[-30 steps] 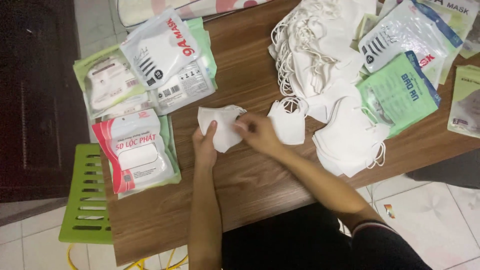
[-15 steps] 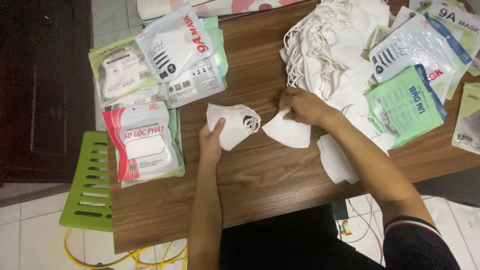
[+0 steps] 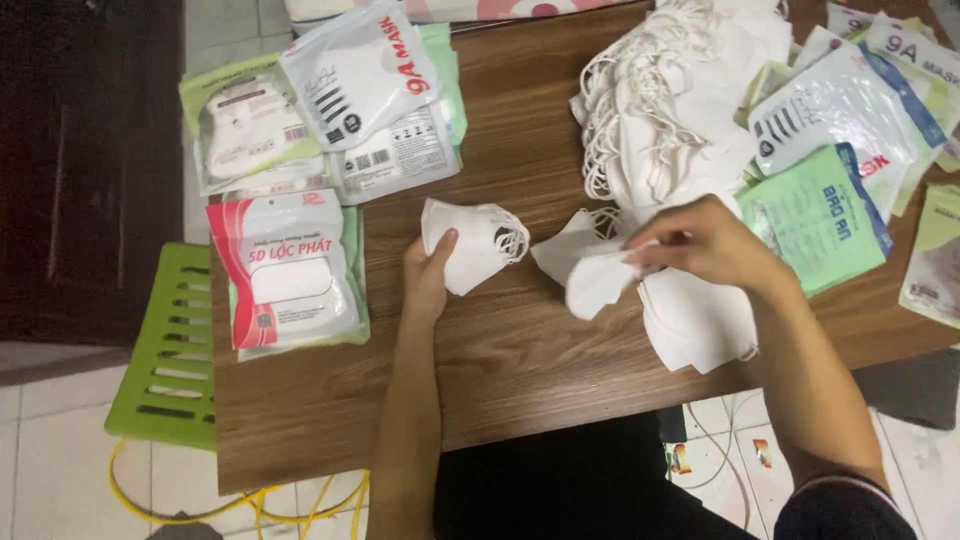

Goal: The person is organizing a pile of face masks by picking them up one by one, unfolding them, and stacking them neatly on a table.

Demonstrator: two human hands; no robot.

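A folded white face mask (image 3: pixel 468 243) is lying near the middle of the wooden table (image 3: pixel 520 370), its ear loops bunching at its right edge. The left hand (image 3: pixel 428 275) is pinching the mask's lower left corner, thumb on top, fingers closed on it. Just to the right, a second white mask (image 3: pixel 598 280) is being gripped at its upper right edge by the right hand (image 3: pixel 705 245), whose fingers are closing narrowly on it; its lower tip is hanging toward the table. A narrow strip of bare wood is separating the two masks.

Under the right wrist, a flat stack of white masks (image 3: pixel 695 320) is reaching close to the table's near edge. Behind the right hand, a loose heap of masks with tangled loops (image 3: pixel 670 110) is crowding the far right of the table, bordered by a green packet (image 3: pixel 815 215) and white-and-blue packets (image 3: pixel 840 115) running to the right edge.

On the left, a red-and-white mask packet (image 3: pixel 290 270) is sitting at the table's left edge, with more packets (image 3: pixel 350 90) behind it. The widest open wood is lying in front of the left hand, toward the near edge. A green plastic stool (image 3: pixel 165 350) is standing just beside the table's left edge, on the tiled floor (image 3: pixel 50 470).
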